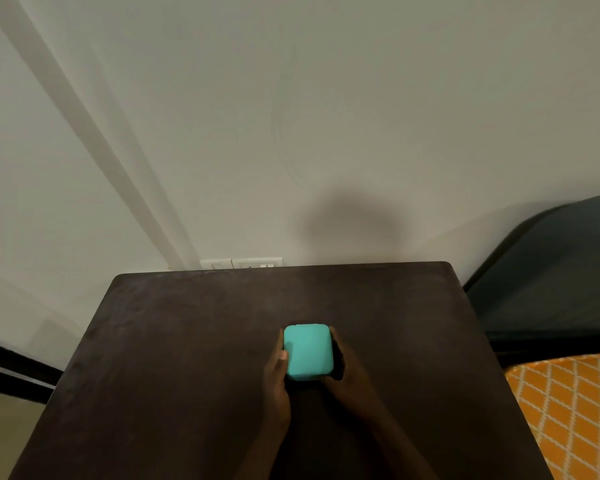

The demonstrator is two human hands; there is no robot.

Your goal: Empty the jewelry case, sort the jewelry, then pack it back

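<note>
Left hand (277,370) grips case's left edge, thumb on lid | right hand (343,367) curls round right edge | shut case (308,351) between both, on table (187,341), long axis pointing away | both hands equally near for opening

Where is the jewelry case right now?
In the head view the closed teal case sits near the middle of the dark table, held between the left hand and right hand.

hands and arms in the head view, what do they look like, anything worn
Both are bare: the left hand and right hand show no gloves, and no sleeve shows on either forearm up to the frame's bottom edge. No watch or bracelet is visible; the dim, blurred picture hides rings.
</note>
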